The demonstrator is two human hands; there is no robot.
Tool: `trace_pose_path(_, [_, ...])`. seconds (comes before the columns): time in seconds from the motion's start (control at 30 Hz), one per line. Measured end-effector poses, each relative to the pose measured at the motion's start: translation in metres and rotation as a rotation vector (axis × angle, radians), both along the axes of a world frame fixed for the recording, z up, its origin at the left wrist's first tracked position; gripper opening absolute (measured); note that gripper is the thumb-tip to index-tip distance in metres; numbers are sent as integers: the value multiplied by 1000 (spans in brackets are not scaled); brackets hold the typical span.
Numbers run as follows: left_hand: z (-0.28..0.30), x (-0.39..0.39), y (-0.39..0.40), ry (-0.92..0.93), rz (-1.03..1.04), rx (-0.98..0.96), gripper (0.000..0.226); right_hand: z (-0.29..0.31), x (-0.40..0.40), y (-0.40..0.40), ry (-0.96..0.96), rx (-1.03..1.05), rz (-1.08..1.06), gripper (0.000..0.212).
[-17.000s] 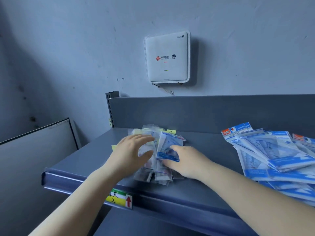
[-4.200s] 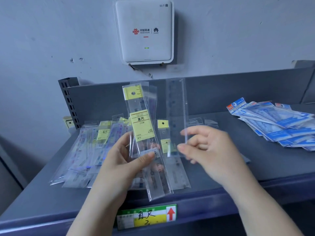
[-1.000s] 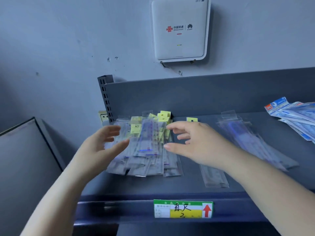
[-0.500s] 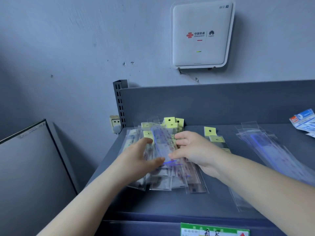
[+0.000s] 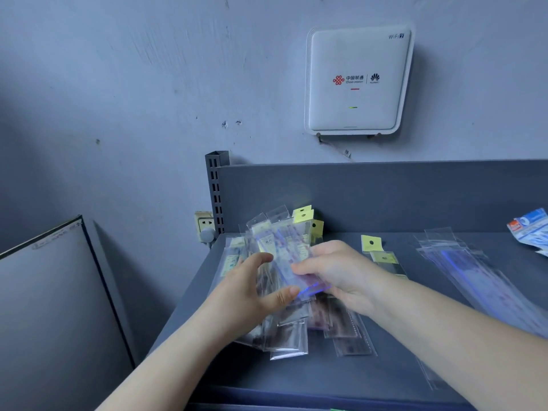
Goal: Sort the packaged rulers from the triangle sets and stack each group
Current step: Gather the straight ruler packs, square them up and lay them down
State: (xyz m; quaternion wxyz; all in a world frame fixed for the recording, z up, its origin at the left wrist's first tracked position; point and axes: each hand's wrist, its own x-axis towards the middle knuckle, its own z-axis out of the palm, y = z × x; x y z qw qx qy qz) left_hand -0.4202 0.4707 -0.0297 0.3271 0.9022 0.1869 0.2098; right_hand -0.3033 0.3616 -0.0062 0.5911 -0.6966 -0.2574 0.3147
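A bundle of clear-sleeved packaged rulers point(image 5: 284, 247) with yellow header cards is tilted up off the grey shelf point(image 5: 326, 369) at its left end. My left hand point(image 5: 252, 289) grips the bundle from the left and my right hand point(image 5: 341, 271) grips it from the right. More ruler sleeves point(image 5: 289, 339) lie fanned out under my hands. Two single rulers with yellow tags point(image 5: 381, 253) lie just right of my right hand. A separate loose row of clear ruler sleeves point(image 5: 480, 274) lies further right. The blue triangle set packs point(image 5: 530, 226) show only at the right edge.
The shelf's upright back panel point(image 5: 385, 194) stands behind the rulers, with a slotted post point(image 5: 216, 191) at its left corner. A wall socket point(image 5: 204, 225) sits beside the post. A white router point(image 5: 357, 81) hangs on the wall. A grey board point(image 5: 53, 307) leans at the left.
Both hands have closed in on the left ruler pile and lifted its top bundle, tilting it up off the shelf. The view has shifted left, so the triangle sets are almost out of sight.
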Motion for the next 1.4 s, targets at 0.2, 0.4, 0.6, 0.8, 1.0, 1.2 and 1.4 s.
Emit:
trace_pose_path(0.2, [2, -4, 2, -144, 47, -74, 72, 6, -3, -6, 31, 70, -42, 19])
trace_pose_path(0.4, [23, -5, -14, -302, 28, -375, 45, 24, -4, -24, 24, 307, -23, 22])
trace_pose_path(0.6, [31, -11, -67, -442, -252, -805, 34, 22, -14, -44, -186, 369, -37, 67])
trace_pose_path(0.8, [13, -6, -92, -548, -195, -976, 71, -2, -26, -69, -279, 398, -134, 41])
trace_pose_path(1.0, [9, 0, -113, -554, -226, -978, 37, -8, -33, -87, -345, 466, -317, 21])
trace_pose_path(1.2, [2, 9, -115, -585, -216, -959, 86, -15, -34, -92, -405, 470, -355, 15])
trace_pose_path(1.4, [-3, 14, -114, -620, -270, -907, 72, -18, -34, -94, -439, 516, -433, 6])
